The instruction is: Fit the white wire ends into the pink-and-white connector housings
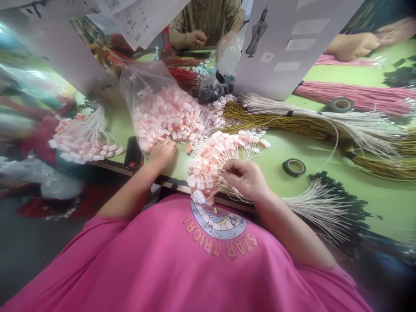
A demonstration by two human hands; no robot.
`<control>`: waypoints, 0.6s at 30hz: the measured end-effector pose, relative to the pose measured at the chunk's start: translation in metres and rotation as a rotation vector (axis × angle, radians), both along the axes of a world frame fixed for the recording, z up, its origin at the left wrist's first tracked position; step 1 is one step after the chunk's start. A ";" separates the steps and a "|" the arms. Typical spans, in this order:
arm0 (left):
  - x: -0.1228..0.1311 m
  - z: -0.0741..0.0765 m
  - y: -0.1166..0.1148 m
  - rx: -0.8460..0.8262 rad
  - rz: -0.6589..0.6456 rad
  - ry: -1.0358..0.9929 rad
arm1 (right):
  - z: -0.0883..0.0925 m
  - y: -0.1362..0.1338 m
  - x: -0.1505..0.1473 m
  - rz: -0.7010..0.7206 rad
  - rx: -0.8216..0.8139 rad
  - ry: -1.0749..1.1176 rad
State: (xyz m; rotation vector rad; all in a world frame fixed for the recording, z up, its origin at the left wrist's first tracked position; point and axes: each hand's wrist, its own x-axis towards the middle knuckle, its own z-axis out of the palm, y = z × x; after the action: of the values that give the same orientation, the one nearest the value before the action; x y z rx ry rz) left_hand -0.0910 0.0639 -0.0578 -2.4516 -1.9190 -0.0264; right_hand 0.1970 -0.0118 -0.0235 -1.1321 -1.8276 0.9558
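My left hand (163, 154) rests curled at the mouth of a clear plastic bag (162, 108) full of small pink-and-white connectors, with its fingertips among the loose pieces. What they pinch is hidden. My right hand (246, 177) is closed around a bunch of thin white wires (224, 167) whose ends carry a cluster of the same connectors (204, 173). The rest of that white wire bundle (312, 203) trails off to the right over the green table (325, 164).
Another finished cluster of connectors on wires (81, 141) lies at the left. Two rolls of dark tape (294, 167) (341, 104), gold wire bundles (292, 123) and pink wire bundles (357, 95) lie beyond. Other people's hands (195, 39) (352, 45) work at the far side. Paper sheets (286, 43) hang overhead.
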 end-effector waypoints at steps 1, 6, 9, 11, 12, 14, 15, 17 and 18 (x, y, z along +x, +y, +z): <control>0.001 0.000 0.000 -0.001 -0.006 -0.001 | 0.000 0.000 0.000 -0.006 -0.002 0.002; -0.001 -0.004 0.001 -0.033 -0.033 0.012 | -0.001 -0.001 -0.001 -0.008 0.017 0.031; -0.005 -0.006 0.004 -0.051 -0.017 -0.044 | -0.001 -0.001 -0.002 -0.021 0.024 0.008; -0.007 -0.004 0.006 -0.063 -0.005 -0.101 | -0.001 -0.002 -0.002 -0.038 0.012 -0.003; -0.008 -0.001 0.006 -0.063 -0.001 -0.138 | 0.000 -0.002 -0.003 -0.047 0.007 -0.003; -0.004 0.013 0.001 -0.035 -0.012 -0.251 | 0.001 -0.001 -0.004 -0.062 0.002 0.000; 0.000 0.022 -0.005 -0.020 -0.031 -0.338 | 0.001 -0.001 -0.004 -0.065 0.004 0.000; 0.015 0.045 -0.024 -0.040 -0.102 -0.578 | 0.002 -0.002 -0.005 -0.059 0.007 0.003; 0.026 0.056 -0.035 -0.126 -0.147 -0.737 | 0.002 -0.002 -0.005 -0.052 0.006 0.007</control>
State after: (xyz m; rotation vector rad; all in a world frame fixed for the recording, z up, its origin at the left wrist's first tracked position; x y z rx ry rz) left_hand -0.0654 0.0290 -0.0016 -2.9291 -1.9761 -0.9635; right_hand 0.1919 -0.0137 -0.0212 -1.1656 -1.7854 0.9224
